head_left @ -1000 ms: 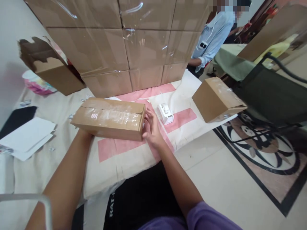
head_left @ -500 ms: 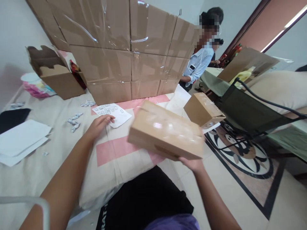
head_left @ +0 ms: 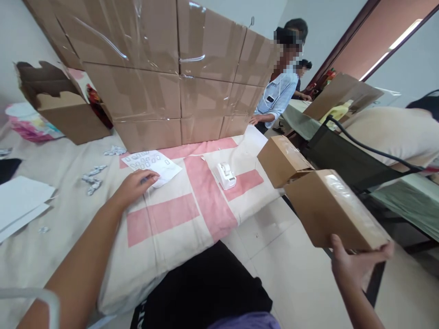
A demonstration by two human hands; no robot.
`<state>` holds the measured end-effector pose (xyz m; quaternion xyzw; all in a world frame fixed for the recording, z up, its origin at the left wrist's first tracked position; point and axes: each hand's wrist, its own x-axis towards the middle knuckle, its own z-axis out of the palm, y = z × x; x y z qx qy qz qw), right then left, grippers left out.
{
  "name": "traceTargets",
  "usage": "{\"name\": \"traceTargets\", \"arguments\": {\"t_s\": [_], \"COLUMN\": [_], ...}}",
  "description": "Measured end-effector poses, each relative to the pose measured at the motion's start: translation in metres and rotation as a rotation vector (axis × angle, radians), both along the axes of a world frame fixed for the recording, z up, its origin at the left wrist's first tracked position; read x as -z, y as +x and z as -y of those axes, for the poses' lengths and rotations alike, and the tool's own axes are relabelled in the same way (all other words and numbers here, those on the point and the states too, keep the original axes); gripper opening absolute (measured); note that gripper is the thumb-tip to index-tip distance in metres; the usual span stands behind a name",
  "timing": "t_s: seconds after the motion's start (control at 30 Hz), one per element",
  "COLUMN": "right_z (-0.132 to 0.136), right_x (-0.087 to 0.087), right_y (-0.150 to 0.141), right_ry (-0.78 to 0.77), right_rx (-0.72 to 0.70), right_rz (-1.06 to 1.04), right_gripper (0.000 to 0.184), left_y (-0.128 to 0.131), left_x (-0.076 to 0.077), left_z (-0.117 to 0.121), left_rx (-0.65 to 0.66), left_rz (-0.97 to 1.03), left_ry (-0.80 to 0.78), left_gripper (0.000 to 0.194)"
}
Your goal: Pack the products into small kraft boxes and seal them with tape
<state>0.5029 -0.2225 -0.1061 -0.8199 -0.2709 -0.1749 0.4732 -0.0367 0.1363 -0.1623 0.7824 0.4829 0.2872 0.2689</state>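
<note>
At the right, my right hand (head_left: 356, 265) grips the near end of a taped cardboard box (head_left: 322, 212), thumb on its side and fingers beneath. The far end of this box is against or just in front of another cardboard box (head_left: 279, 160) at the table's right corner. My left hand (head_left: 139, 185) rests, fingers loosely stretched, on the near edge of a white sheet with small drawn rectangles (head_left: 166, 171). A small white tape dispenser (head_left: 226, 176) stands on the pink-and-cream cloth (head_left: 212, 196) between my hands.
A wall of stacked, taped cartons (head_left: 147, 96) lines the table's back. Left are an open carton (head_left: 72, 114), a colourful package (head_left: 32, 123), crumpled bits (head_left: 92, 178) and white papers (head_left: 24, 201). A co-worker (head_left: 281, 93) stands behind; a dark folding chair (head_left: 346, 151) is at right.
My right hand has carried the box from over the table to the right and turned it, uncovering the tape dispenser. My left hand stays by the sheet.
</note>
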Motion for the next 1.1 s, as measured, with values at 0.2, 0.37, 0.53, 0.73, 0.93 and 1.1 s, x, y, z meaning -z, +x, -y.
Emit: {"name": "traceTargets", "arguments": {"t_s": [0.2, 0.37, 0.53, 0.73, 0.93, 1.1], "right_z": [-0.044, -0.089, -0.145, -0.21, -0.256, -0.289], "right_x": [0.027, 0.032, 0.039, 0.044, 0.046, 0.048], "right_y": [-0.001, 0.018, 0.057, 0.073, 0.067, 0.066], "right_ry": [0.033, -0.051, -0.181, -0.245, -0.21, -0.194], "right_rx": [-0.098, -0.196, -0.207, -0.185, -0.184, -0.224], "right_rz": [-0.117, -0.042, 0.097, 0.143, 0.106, 0.047], "right_gripper": [0.134, 0.132, 0.139, 0.15, 0.146, 0.139], "left_y": [0.001, 0.0, -0.002, -0.001, -0.001, -0.001], "left_x": [0.003, 0.005, 0.007, 0.006, 0.006, 0.007], "left_z": [-0.002, -0.004, -0.005, -0.005, -0.006, -0.006], "left_rx": [-0.015, -0.016, -0.011, 0.009, 0.036, 0.06], "left_rz": [0.003, 0.003, 0.006, -0.005, -0.022, -0.035], "left_ry": [0.016, 0.021, 0.019, 0.023, 0.023, 0.033], "left_gripper": [0.042, 0.04, 0.039, 0.041, 0.041, 0.041]}}
